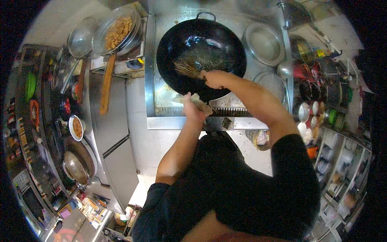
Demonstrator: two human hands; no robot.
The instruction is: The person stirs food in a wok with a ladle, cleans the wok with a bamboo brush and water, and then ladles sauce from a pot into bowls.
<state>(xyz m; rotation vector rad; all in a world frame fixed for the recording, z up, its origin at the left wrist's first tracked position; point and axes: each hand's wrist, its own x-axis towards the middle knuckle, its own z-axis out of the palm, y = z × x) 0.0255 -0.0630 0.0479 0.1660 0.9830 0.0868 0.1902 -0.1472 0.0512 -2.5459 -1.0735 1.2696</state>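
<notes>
A large black wok sits on the stainless steel range in front of me. Some cloudy liquid seems to lie in its bowl, with light glinting off it. My right hand grips a bamboo wok brush, whose splayed bristles touch the inside of the wok. At the wok's near rim, my left hand is closed around a pale, crumpled cloth. The cloth covers the spot where that hand meets the rim, so the near handle is hidden. A loop handle stands up at the far rim.
A strainer of browned food pieces rests on a pot at the left, its wooden handle jutting toward me. Metal basins stand right of the wok. A white bowl of food is on the left counter. A bin stands below the range.
</notes>
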